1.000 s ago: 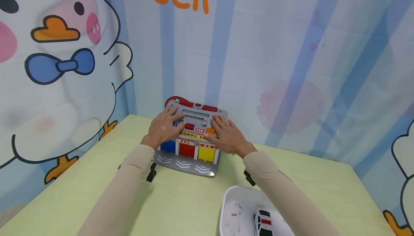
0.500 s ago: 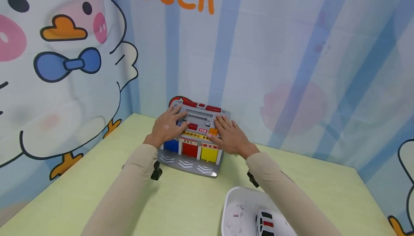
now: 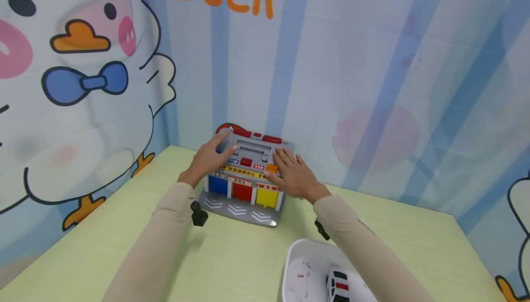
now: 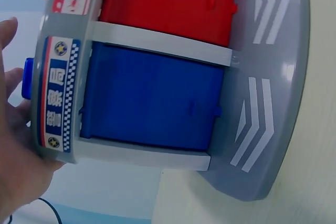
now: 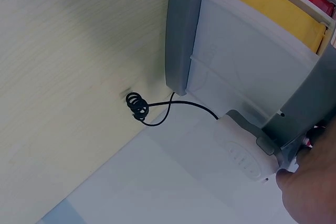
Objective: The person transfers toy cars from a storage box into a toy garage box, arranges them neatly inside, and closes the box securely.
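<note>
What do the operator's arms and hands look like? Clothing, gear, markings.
Long beige sleeves on both arms, left sleeve and right sleeve, reaching the wrists. The right one has a thin dark mark, too small to read. A small black device sits under each wrist. Left hand and right hand: no gloves.

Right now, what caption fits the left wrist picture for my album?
Left hand at the edge of a toy garage with a blue door and a red door.
</note>
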`<state>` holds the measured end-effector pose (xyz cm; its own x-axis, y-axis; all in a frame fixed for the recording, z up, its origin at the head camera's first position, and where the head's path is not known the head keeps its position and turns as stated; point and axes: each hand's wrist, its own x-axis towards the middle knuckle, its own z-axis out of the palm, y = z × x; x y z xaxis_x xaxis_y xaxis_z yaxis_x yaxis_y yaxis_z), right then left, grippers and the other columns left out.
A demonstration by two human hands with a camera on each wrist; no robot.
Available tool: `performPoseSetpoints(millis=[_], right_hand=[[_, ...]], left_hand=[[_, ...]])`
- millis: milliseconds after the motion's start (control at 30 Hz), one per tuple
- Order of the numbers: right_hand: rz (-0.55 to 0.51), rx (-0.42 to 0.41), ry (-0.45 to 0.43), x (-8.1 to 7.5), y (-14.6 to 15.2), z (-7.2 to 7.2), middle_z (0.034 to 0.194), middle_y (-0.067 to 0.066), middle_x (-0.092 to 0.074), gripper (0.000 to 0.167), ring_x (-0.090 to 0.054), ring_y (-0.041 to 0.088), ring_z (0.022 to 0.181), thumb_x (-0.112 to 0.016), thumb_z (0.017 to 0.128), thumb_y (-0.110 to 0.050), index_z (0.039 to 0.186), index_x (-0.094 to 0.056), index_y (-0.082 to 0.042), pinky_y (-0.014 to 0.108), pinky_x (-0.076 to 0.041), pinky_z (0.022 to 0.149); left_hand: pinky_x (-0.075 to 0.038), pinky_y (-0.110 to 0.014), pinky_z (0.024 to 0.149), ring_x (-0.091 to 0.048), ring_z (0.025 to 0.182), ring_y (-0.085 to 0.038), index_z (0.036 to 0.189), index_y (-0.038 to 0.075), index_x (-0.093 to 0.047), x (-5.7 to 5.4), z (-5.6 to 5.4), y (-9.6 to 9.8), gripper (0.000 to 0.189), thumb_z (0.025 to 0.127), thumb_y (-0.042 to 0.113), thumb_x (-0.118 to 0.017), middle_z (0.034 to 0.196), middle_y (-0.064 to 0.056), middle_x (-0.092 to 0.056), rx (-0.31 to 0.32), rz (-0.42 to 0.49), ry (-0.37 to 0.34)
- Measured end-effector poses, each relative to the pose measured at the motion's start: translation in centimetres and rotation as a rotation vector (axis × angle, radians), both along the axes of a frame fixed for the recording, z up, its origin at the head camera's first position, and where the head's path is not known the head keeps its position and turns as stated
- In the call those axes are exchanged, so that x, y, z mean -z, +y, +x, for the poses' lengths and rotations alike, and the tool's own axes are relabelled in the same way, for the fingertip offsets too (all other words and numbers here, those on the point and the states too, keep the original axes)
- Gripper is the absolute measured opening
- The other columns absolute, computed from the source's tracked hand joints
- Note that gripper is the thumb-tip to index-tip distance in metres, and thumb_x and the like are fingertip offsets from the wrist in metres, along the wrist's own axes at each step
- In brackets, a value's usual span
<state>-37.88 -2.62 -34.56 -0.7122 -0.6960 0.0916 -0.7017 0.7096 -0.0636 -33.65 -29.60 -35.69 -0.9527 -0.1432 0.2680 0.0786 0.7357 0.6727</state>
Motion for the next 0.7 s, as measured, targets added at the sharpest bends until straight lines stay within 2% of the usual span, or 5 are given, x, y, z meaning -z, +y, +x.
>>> performPoseSetpoints(millis=[167,300,500,700], right_hand=[[-0.008,-0.006,-0.008,0.0,0.1,0.0,0.170,0.007,-0.004,0.079,-0.001,0.029,0.158,-0.031,0.102,-0.059,0.161,-0.009,-0.011,0.054,-0.005,0.127],[-0.007,-0.003,-0.011,0.0,0.2,0.0,0.170,0.007,-0.004,0.080,-0.001,0.029,0.158,-0.031,0.102,-0.060,0.161,-0.008,-0.011,0.054,-0.005,0.127],[-0.003,-0.011,-0.005,0.0,0.2,-0.2,0.170,0.007,-0.005,0.080,-0.002,0.029,0.158,-0.032,0.102,-0.060,0.161,-0.009,-0.011,0.053,-0.005,0.127],[-0.004,-0.016,0.000,0.2,0.3,-0.6,0.170,0.007,-0.005,0.079,-0.002,0.028,0.158,-0.031,0.102,-0.059,0.161,-0.010,-0.011,0.054,-0.005,0.127]], left_hand=[[-0.022,-0.066,0.119,-0.016,0.154,-0.043,0.161,0.025,-0.022,0.2,-0.2,-1.0,0.065,0.104,0.048,-0.045,0.168,-0.018,-0.014,0.061,0.142,-0.011],[-0.014,-0.066,0.121,-0.005,0.156,-0.040,0.160,0.023,-0.023,0.5,-0.4,-1.7,0.061,0.106,0.044,-0.040,0.168,-0.016,-0.012,0.129,0.186,-0.027],[-0.001,-0.064,0.123,0.008,0.157,-0.034,0.157,0.012,-0.031,0.7,-0.4,-2.3,0.055,0.108,0.035,-0.039,0.169,-0.010,-0.012,0.201,0.158,-0.035],[0.000,-0.064,0.123,0.006,0.156,-0.038,0.152,0.003,-0.039,0.9,-0.7,-2.4,0.050,0.108,0.027,-0.040,0.168,-0.015,-0.013,0.224,0.096,-0.012]])
